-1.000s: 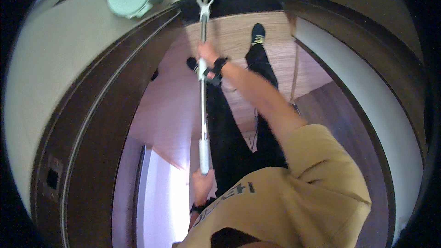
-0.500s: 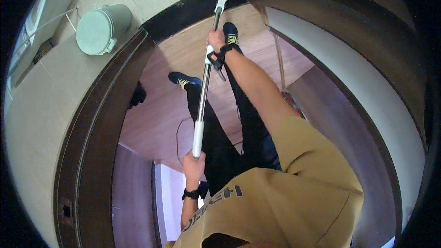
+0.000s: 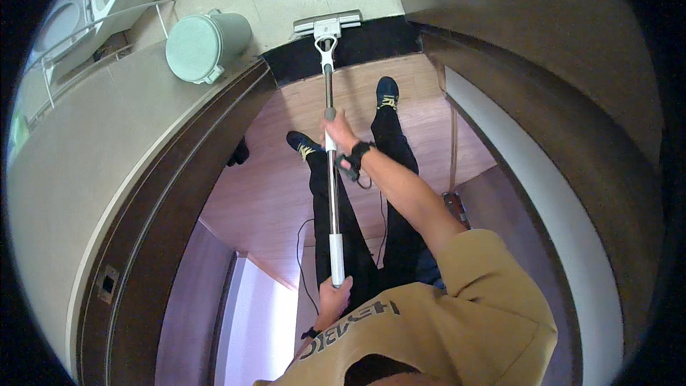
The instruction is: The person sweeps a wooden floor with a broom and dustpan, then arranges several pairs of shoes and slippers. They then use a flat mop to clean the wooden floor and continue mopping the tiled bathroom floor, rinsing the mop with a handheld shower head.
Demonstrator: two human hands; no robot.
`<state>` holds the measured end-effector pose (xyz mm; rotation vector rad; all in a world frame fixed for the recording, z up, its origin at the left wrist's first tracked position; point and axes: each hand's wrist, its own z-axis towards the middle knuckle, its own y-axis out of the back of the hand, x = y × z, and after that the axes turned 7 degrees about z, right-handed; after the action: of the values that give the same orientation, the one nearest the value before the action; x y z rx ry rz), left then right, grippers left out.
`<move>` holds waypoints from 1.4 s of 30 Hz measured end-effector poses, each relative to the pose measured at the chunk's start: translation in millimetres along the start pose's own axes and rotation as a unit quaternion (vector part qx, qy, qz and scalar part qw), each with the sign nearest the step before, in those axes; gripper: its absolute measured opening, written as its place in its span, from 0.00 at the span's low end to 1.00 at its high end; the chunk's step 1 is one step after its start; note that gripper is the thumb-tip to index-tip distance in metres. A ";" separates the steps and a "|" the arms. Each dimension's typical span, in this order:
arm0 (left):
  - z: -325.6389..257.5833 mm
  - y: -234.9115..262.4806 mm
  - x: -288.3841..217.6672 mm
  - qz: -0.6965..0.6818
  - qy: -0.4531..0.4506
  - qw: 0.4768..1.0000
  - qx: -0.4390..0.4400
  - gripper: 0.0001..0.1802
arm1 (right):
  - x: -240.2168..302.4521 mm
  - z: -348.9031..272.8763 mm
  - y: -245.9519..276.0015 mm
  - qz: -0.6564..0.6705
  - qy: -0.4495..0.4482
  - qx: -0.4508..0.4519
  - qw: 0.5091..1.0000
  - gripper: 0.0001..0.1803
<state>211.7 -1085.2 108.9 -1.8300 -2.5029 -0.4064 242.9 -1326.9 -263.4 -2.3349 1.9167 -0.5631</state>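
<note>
A flat-headed mop with a sponge-type head [image 3: 327, 23] reaches away from me on a long metal pole [image 3: 333, 196]. Its wide head lies across the far edge of the black threshold strip [image 3: 382, 44], where the pale tiles begin. My right hand [image 3: 340, 131] is closed around the pole by a white sleeve, partway up. Close to my body, my left hand [image 3: 334, 299] grips the bottom end of the white handle [image 3: 336, 257]. Both wrists wear black bands. My dark shoes [image 3: 386, 93] stand apart on the wood floor, either side of the pole.
A pale green lidded bin [image 3: 204, 46] stands on the tiles at the far left, near a white toilet [image 3: 93, 7] and a white rail [image 3: 163, 20]. Dark door frames [image 3: 168, 186] flank the doorway. A thin black cable [image 3: 300, 243] hangs by my legs.
The mop head has moved left along the threshold, and the pole now points straighter ahead. Both hands keep their grip. My view has shifted, bringing more of the tiled room into sight.
</note>
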 end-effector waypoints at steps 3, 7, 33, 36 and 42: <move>2.4 -13.2 -20.5 0.007 -0.056 0.998 -0.004 0.18 | 5.7 -64.7 2.6 -0.024 -0.014 0.050 0.998 0.23; -1.6 -28.6 -46.8 0.074 -0.112 0.991 -0.029 0.19 | 15.8 -128.4 4.1 0.036 -0.113 0.008 0.993 0.21; 59.8 -7.9 -320.8 -0.006 -0.338 0.938 0.072 0.34 | 217.1 -220.2 2.5 -0.210 -0.005 0.017 0.977 0.12; 95.9 -45.0 -347.0 -0.152 -0.270 0.929 0.200 0.34 | 169.7 -279.1 35.9 -0.168 -0.018 -0.066 0.983 0.15; 125.9 -188.1 -350.3 -0.403 -0.092 0.876 0.251 0.25 | 138.7 -379.1 127.9 -0.279 -0.071 -0.085 0.954 0.15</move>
<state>163.1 -1438.4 -107.6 -0.6190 -2.9949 0.4262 23.3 -1421.4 86.1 -2.9445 1.2752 -0.2514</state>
